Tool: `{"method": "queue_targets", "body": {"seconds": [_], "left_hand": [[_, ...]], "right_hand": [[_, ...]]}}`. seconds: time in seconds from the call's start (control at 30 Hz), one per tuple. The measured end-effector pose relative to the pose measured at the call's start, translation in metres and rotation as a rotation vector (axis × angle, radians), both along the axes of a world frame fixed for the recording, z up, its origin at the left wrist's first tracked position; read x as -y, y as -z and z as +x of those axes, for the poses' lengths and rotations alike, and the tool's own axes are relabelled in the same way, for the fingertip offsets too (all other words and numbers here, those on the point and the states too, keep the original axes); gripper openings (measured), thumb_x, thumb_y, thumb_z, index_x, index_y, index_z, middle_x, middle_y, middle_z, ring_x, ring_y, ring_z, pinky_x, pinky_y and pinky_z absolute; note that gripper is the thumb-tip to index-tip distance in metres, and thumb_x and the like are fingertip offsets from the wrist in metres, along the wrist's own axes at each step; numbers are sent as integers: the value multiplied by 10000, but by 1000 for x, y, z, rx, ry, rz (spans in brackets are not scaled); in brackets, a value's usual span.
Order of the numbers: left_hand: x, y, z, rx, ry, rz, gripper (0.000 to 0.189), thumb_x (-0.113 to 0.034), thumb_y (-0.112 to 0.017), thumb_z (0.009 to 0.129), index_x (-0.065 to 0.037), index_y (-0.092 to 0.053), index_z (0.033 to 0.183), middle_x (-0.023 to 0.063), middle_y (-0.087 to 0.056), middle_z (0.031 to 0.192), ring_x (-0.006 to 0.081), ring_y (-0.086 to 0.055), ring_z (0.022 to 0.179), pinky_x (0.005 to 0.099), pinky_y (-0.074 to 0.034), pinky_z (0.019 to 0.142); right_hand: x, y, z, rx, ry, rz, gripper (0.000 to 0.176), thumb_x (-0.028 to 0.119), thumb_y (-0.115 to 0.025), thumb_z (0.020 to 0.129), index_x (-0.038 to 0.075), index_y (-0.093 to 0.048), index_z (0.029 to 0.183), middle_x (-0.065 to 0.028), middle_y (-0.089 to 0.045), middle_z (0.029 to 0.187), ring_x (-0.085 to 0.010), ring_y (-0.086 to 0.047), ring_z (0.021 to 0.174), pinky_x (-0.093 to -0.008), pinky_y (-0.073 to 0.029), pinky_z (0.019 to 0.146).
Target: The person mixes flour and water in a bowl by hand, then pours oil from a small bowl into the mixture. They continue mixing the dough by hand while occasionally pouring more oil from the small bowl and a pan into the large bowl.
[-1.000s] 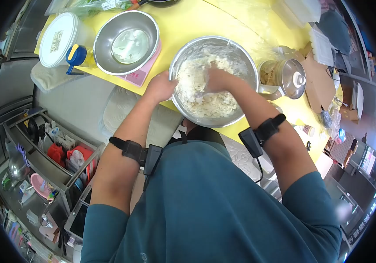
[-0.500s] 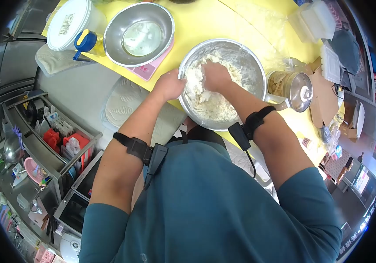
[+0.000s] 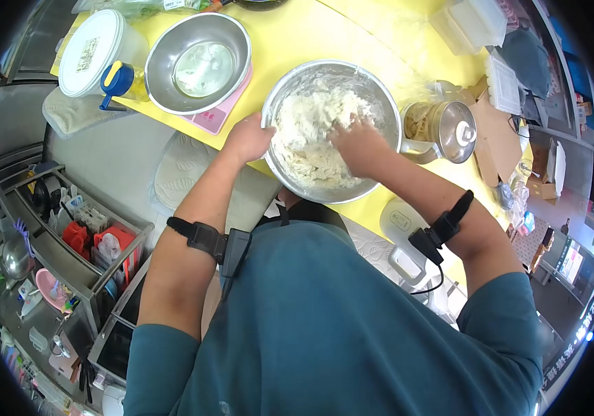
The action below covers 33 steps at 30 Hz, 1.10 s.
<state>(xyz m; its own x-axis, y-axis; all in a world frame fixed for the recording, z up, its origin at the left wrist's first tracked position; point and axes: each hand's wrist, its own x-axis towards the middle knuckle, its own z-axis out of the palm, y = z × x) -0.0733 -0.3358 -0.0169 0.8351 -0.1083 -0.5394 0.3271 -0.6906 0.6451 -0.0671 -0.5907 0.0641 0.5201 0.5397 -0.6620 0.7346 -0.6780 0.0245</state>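
A large metal mixing bowl [image 3: 274,161] stands near the front edge of the yellow table, holding pale, shaggy dough [image 3: 314,114]. My left hand [image 3: 250,139] is closed on the bowl's left rim, with the thumb over the edge. Inside the bowl, at the right of the dough, is my right hand [image 3: 361,147]. Its curled fingers are pressed into the dough, and bits cling to them; the fingertips are partly hidden.
Left of the bowl, a second metal bowl [image 3: 165,59] with clear liquid sits on a pink scale [image 3: 212,120]. Beyond it are a blue-topped oil bottle [image 3: 118,80] and a lidded white tub [image 3: 83,62]. A lidded pot [image 3: 449,135] stands close on the right, near an open cardboard box [image 3: 496,142].
My right hand has shifted from the dough's upper middle towards the bowl's right side, uncovering more dough. My left hand still holds the rim. The whole view has shifted slightly.
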Motion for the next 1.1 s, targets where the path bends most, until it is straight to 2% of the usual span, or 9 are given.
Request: {"method": "queue_targets", "body": {"seconds": [0.1, 0.23, 0.4, 0.6, 0.7, 0.73, 0.87, 0.97, 1.1], "left_hand": [[-1, 1, -2, 20, 25, 25, 408, -247, -625, 903, 39, -630, 1193, 270, -693, 1070, 380, -689, 953, 448, -519, 880], [0, -3, -4, 61, 19, 20, 429, -254, -624, 905, 39, -612, 1219, 287, -672, 1129, 426, -636, 1094, 472, -482, 970], [1, -6, -1, -44, 35, 38, 421, -267, -619, 916, 35, -610, 1209, 290, -663, 1151, 427, -627, 1109, 472, -478, 980], [0, -12, 0, -49, 34, 60, 416, -287, -623, 920, 43, -617, 1172, 289, -663, 1153, 423, -630, 1106, 470, -479, 976], [1, -15, -1, -38, 41, 60, 426, -290, -627, 919, 43, -618, 1185, 286, -664, 1157, 417, -635, 1101, 465, -480, 972], [-1, -14, 0, -21, 51, 57, 427, -285, -627, 919, 43, -617, 1193, 284, -665, 1158, 412, -639, 1098, 461, -483, 968], [-1, -10, 1, -96, -8, -38, 429, -253, -623, 918, 43, -609, 1229, 270, -685, 1117, 381, -681, 1014, 442, -516, 907], [-4, 7, -3, 55, 52, 28, 422, -228, -625, 913, 45, -609, 1233, 243, -709, 1044, 348, -712, 886, 425, -543, 837], [-5, 10, 0, 7, 46, -61, 407, -217, -621, 910, 45, -617, 1221, 233, -720, 985, 338, -716, 797, 421, -551, 803]], "right_hand": [[-4, 21, -4, -98, -86, -113, 604, 138, -645, 886, 153, -467, 1463, -145, -397, 1568, -458, -370, 1434, -604, -299, 1167], [-12, 44, -5, -132, -127, -5, 558, 154, -642, 890, 236, -505, 1425, -156, -422, 1548, -485, -379, 1417, -642, -307, 1143], [-29, 67, 9, -74, -68, 165, 521, 181, -669, 874, 315, -556, 1366, -175, -432, 1538, -507, -389, 1399, -664, -349, 1100], [-47, 68, 39, -81, 52, 310, 437, 155, -711, 796, 277, -675, 1215, -141, -554, 1389, -423, -608, 1161, -513, -510, 969], [-42, 77, 52, -37, 161, 386, 437, 117, -703, 766, 243, -690, 1184, -116, -606, 1284, -334, -659, 1040, -420, -545, 907], [-39, 77, 54, -11, 231, 431, 449, 94, -696, 753, 167, -678, 1195, -134, -640, 1210, -331, -653, 1044, -422, -538, 917], [-12, 59, 50, 54, 637, 515, 433, 103, -689, 756, 26, -648, 1181, -214, -667, 1102, -403, -629, 1066, -452, -519, 942], [13, 50, 35, -23, 886, 615, 447, 113, -671, 774, 7, -624, 1205, -249, -666, 1131, -402, -633, 1079, -442, -521, 948], [-11, -29, 10, -269, 1153, 448, 484, 149, -647, 812, -12, -573, 1263, -269, -666, 1154, -412, -635, 1092, -440, -518, 962]]}}
